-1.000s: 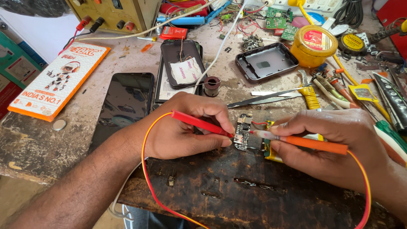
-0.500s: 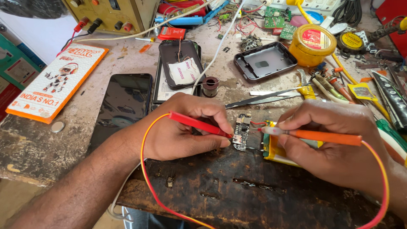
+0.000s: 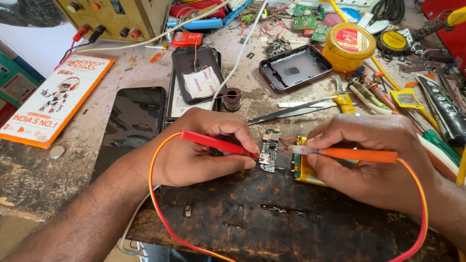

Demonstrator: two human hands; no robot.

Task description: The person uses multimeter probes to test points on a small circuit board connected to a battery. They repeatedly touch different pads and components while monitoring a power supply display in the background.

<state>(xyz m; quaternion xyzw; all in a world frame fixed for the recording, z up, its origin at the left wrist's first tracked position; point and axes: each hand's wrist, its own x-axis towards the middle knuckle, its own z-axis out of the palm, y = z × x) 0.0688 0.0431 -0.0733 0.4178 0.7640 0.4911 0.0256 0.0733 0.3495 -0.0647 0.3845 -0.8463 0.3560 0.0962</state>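
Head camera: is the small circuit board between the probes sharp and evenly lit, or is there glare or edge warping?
Head view: even daylight, the circuit board sharp; soft shadows under the left hand and right hand; slight glare on the dark phone screen; wide-angle bending towards the frame edges.

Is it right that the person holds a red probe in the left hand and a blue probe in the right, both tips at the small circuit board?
Not quite. The head view shows the right hand holding an orange probe, not a blue one. The rest stands: the left hand holds the red probe, and both tips meet at the small circuit board.
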